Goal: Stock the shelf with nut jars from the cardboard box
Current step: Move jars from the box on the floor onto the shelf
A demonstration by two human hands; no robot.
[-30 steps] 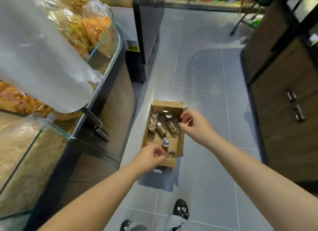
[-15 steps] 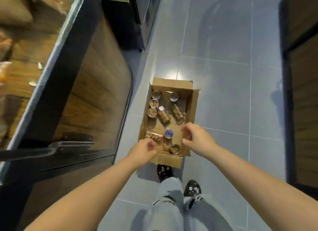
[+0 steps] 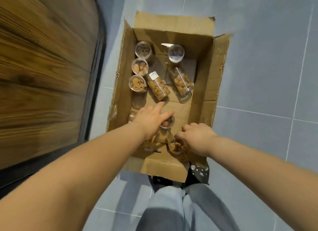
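An open cardboard box [image 3: 204, 79] lies on the tiled floor with several clear nut jars inside. Some jars stand upright along the left wall [image 3: 139, 67]; two lie on their sides in the middle [image 3: 157, 88]. My left hand [image 3: 151, 119] reaches into the near part of the box, fingers spread over an upright jar [image 3: 167, 123] and touching its top. My right hand [image 3: 196, 138] is curled beside another upright jar [image 3: 176, 145] at the near end; whether it grips that jar is unclear.
A wood-panelled cabinet front [image 3: 43, 76] with a dark curved edge rises close on the left of the box. Grey floor tiles [image 3: 266, 67] spread to the right. My jeans-clad legs [image 3: 180, 210] and dark shoes sit just behind the box's near flap.
I have bent down much closer to the box. Both hands dropped from above its near edge into the box, the left now over a jar, the right beside another.
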